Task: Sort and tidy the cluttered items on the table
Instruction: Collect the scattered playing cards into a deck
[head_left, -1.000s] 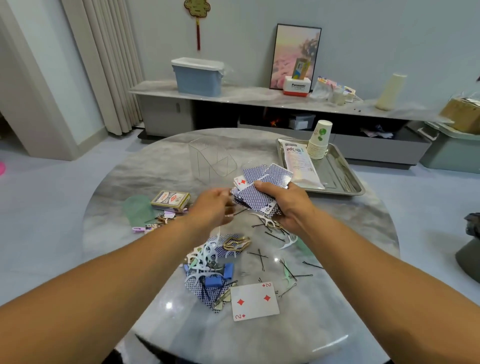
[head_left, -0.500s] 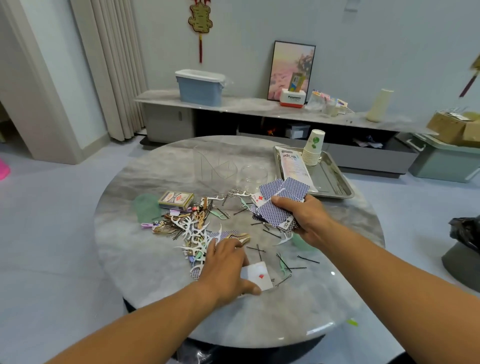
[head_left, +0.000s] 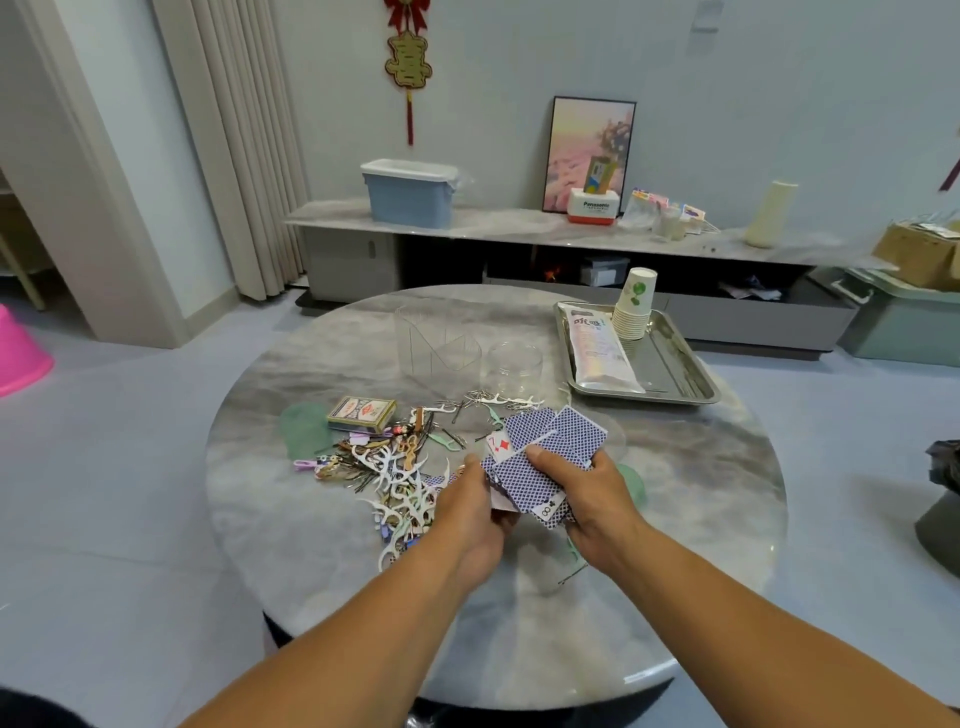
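Observation:
My right hand (head_left: 589, 499) grips a loose fan of blue-backed playing cards (head_left: 550, 452) above the round marble table (head_left: 311, 545); a red seven and a black eight show face up. My left hand (head_left: 470, 512) meets the fan's left edge, fingers curled under a card there. Left of my hands lies a heap of white floss picks, hairpins and small clips (head_left: 395, 478). A closed card box (head_left: 362, 414) lies at the heap's far left.
A clear divided holder (head_left: 436, 343) and a clear round jar (head_left: 514, 366) stand behind the clutter. A steel tray (head_left: 680, 371) at the far right holds a paper-cup stack (head_left: 634, 304) and a white packet (head_left: 597, 348). Green discs (head_left: 304, 428) lie flat on the table.
My left hand has lifted from the face-up red card near the table's front and come up to the fan in my right hand. That card no longer lies on the table.

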